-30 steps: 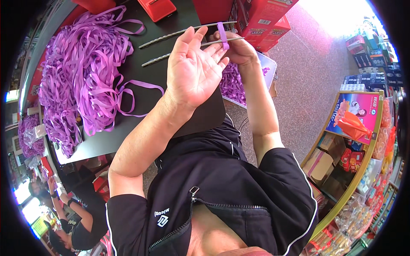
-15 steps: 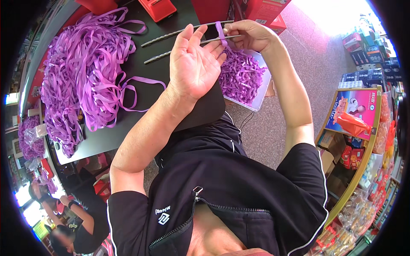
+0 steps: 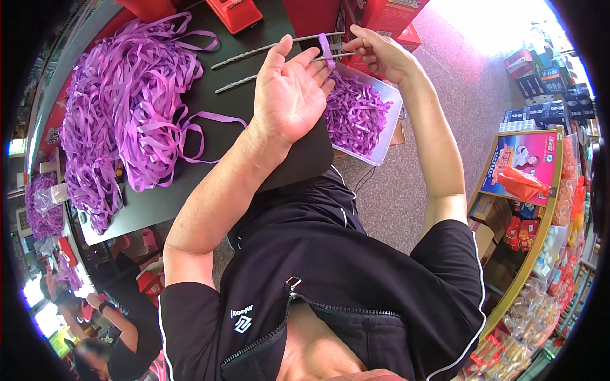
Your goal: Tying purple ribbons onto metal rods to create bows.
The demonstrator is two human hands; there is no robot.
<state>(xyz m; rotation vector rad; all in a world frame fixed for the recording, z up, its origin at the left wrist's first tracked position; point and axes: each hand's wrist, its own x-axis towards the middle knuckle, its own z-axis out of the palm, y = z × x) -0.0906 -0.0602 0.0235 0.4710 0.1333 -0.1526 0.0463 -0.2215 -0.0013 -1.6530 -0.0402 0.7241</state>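
Two thin twisted metal rods (image 3: 236, 83) run side by side over the dark tabletop. A narrow purple ribbon (image 3: 326, 51) loops around both near their right ends. My left hand (image 3: 287, 95) lies palm up across the rods, thumb and fingers stretched out, fingertips close to the loop. To the right of the ribbon, my right hand (image 3: 384, 56) has its fingers bent and spread, fingertips by the rod ends. A small pale piece shows near those fingertips; I cannot make it out. Below the hands, a white bin (image 3: 384, 151) holds short purple ribbon pieces (image 3: 357, 114).
A large heap of purple ribbon (image 3: 136, 101) covers the left of the black table (image 3: 254, 184). Red boxes (image 3: 311, 19) and a red device (image 3: 235, 14) stand at the back. Goods shelves (image 3: 518, 209) line the right. Another person (image 3: 121, 330) sits at lower left.
My right hand has drawn slightly right, away from the ribbon, and its fingers have spread. My left hand has barely moved. The ribbon loop still sits around the rods.
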